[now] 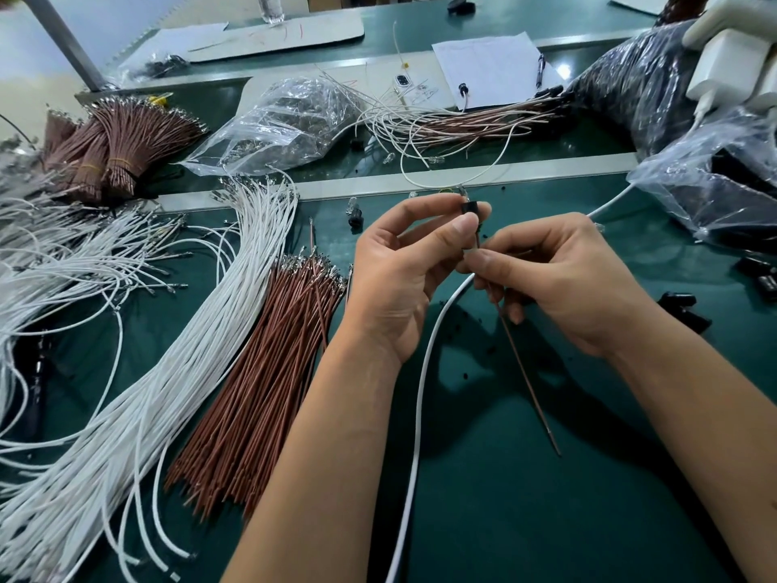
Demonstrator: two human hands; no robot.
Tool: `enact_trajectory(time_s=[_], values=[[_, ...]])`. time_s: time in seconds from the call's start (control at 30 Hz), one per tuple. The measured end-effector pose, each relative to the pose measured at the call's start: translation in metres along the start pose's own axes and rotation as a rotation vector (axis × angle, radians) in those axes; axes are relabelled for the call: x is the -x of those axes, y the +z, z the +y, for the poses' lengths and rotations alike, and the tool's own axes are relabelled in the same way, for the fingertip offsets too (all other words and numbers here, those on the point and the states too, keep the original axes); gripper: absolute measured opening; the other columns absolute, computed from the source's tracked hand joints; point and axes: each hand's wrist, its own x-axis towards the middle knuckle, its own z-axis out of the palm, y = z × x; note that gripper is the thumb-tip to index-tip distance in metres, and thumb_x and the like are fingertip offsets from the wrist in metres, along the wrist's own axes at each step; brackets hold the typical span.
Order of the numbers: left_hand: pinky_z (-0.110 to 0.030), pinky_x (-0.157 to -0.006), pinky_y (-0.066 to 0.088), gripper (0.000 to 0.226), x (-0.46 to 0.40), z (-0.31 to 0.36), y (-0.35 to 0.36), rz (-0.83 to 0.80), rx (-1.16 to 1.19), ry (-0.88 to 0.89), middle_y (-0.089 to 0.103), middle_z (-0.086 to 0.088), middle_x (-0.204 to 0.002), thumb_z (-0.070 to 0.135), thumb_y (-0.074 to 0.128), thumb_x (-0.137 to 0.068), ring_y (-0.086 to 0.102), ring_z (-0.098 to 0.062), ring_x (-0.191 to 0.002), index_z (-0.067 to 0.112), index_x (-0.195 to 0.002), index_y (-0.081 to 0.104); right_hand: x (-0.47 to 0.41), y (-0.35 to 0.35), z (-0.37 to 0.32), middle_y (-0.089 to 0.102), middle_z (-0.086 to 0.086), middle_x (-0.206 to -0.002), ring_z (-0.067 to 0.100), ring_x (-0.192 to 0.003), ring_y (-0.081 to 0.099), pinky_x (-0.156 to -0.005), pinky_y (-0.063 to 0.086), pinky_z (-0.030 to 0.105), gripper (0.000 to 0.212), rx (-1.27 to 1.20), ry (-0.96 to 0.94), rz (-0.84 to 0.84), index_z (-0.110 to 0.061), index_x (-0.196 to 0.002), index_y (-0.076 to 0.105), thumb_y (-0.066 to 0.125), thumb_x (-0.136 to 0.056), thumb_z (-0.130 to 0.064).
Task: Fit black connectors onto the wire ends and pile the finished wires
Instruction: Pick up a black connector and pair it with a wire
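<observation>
left hand point(399, 267): fingers curled, thumb and fingertips pinch a black connector point(470, 209) held up above the mat
right hand point(559, 279): fingers curled, pinches a brown wire point(527, 363) just below the connector; wire's free end hangs down toward the mat
step: looks like seating the brown wire's terminal into the connector; whether it is fully in, cannot tell, the fingers hide the joint
how to do it well: keep the pinch close to the wire tip so it doesn't buckle, line it up straight with the connector hole, push till it seats, hold the connector steady
white cable point(420, 414): runs under the hands, across the green mat point(546, 498)
brown wire stock point(260, 380): loose pile left of the left forearm
white wire stock point(138, 372): fanned bundle further left
finished pile point(462, 124): probably the wires with black ends at the far side
spare connectors point(683, 307): a few loose on the mat, right
plastic bags point(286, 119): far side
</observation>
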Motion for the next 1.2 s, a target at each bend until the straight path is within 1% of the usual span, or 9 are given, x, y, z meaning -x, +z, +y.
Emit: enact_trajectory(time_s=[0.13, 0.3, 0.4, 0.5, 0.6, 0.7, 0.87, 1.0, 1.2], values=[[-0.023, -0.068, 0.055, 0.022, 0.0003, 0.0006, -0.0003, 0.002, 0.006, -0.005, 0.076, -0.014, -0.098, 0.003, 0.073, -0.075, 0.065, -0.012, -0.069, 0.007, -0.096, 0.068, -0.0008, -0.0007, 0.0009, 0.064, 0.005, -0.06, 0.01, -0.047, 0.054, -0.04, 0.045, 0.022, 0.014, 0.003, -0.011, -0.01, -0.009, -0.072, 0.078, 0.08, -0.08, -0.021], [-0.021, -0.07, 0.055, 0.019, 0.0003, 0.0008, -0.0015, -0.001, 0.004, 0.017, 0.077, -0.014, -0.099, -0.003, 0.069, -0.083, 0.068, -0.014, -0.075, 0.007, -0.099, 0.067, -0.001, -0.0009, 0.0026, 0.066, 0.004, -0.061, 0.009, -0.048, 0.056, -0.041, 0.046, 0.022, 0.021, 0.011, -0.009, -0.019, -0.003, -0.078, 0.076, 0.081, -0.078, -0.024], [-0.022, -0.073, 0.055, 0.028, 0.0005, 0.0016, -0.0014, -0.007, 0.019, 0.03, 0.076, -0.013, -0.099, 0.003, 0.073, -0.076, 0.068, -0.017, -0.079, 0.004, -0.104, 0.066, -0.0009, -0.0005, 0.0032, 0.066, 0.002, -0.061, 0.009, -0.05, 0.057, -0.042, 0.046, 0.022, 0.015, 0.014, 0.0, -0.052, -0.011, -0.074, 0.078, 0.081, -0.078, -0.025], [-0.022, -0.073, 0.056, 0.028, 0.0005, 0.0018, -0.0012, -0.013, 0.024, 0.046, 0.076, -0.013, -0.098, 0.003, 0.073, -0.075, 0.068, -0.019, -0.079, 0.004, -0.102, 0.066, -0.0003, -0.0002, 0.0034, 0.068, 0.001, -0.062, 0.011, -0.054, 0.059, -0.043, 0.046, 0.023, 0.012, 0.008, 0.026, -0.069, -0.016, -0.073, 0.079, 0.081, -0.077, -0.028], [-0.025, -0.074, 0.057, 0.022, -0.0003, 0.0005, -0.0015, -0.013, 0.016, 0.065, 0.076, -0.014, -0.097, -0.004, 0.069, -0.08, 0.07, -0.019, -0.078, 0.004, -0.101, 0.066, 0.0006, -0.0009, 0.0023, 0.07, 0.004, -0.069, 0.014, -0.061, 0.061, -0.044, 0.047, 0.023, 0.024, -0.014, 0.029, -0.023, -0.011, -0.086, 0.08, 0.082, -0.077, -0.033], [-0.027, -0.078, 0.057, 0.02, -0.0011, -0.0004, -0.0027, -0.018, 0.011, 0.078, 0.076, -0.015, -0.097, -0.008, 0.066, -0.083, 0.071, -0.02, -0.08, 0.005, -0.099, 0.067, 0.0011, -0.0018, -0.0007, 0.072, 0.008, -0.073, 0.013, -0.063, 0.062, -0.045, 0.048, 0.023, 0.032, -0.013, -0.016, 0.044, -0.009, -0.089, 0.079, 0.079, -0.079, -0.039], [-0.03, -0.083, 0.057, 0.021, -0.0016, -0.001, -0.0038, -0.045, 0.0, 0.099, 0.076, -0.016, -0.099, -0.009, 0.066, -0.084, 0.072, -0.023, -0.087, 0.005, -0.099, 0.068, 0.0009, -0.0007, -0.0016, 0.073, 0.009, -0.073, 0.015, -0.062, 0.062, -0.046, 0.049, 0.024, 0.018, -0.002, -0.031, 0.09, -0.015, -0.087, 0.082, 0.08, -0.077, -0.029], [-0.03, -0.083, 0.057, 0.021, -0.0011, -0.0014, -0.0037, -0.074, 0.005, 0.113, 0.076, -0.016, -0.099, -0.01, 0.064, -0.084, 0.072, -0.023, -0.091, 0.004, -0.101, 0.066, 0.0008, 0.0001, -0.0023, 0.073, 0.009, -0.072, 0.015, -0.061, 0.062, -0.045, 0.049, 0.023, 0.012, -0.029, -0.04, 0.098, -0.015, -0.083, 0.081, 0.08, -0.075, -0.024], [-0.028, -0.082, 0.056, 0.025, 0.0, -0.0016, -0.0019, -0.11, -0.026, 0.158, 0.075, -0.017, -0.1, -0.015, 0.063, -0.083, 0.072, -0.02, -0.09, 0.003, -0.1, 0.066, 0.0009, -0.0016, -0.0019, 0.068, -0.003, -0.063, 0.006, -0.052, 0.056, -0.045, 0.045, 0.019, 0.009, -0.001, -0.088, 0.089, -0.012, -0.088, 0.079, 0.079, -0.081, -0.018]])
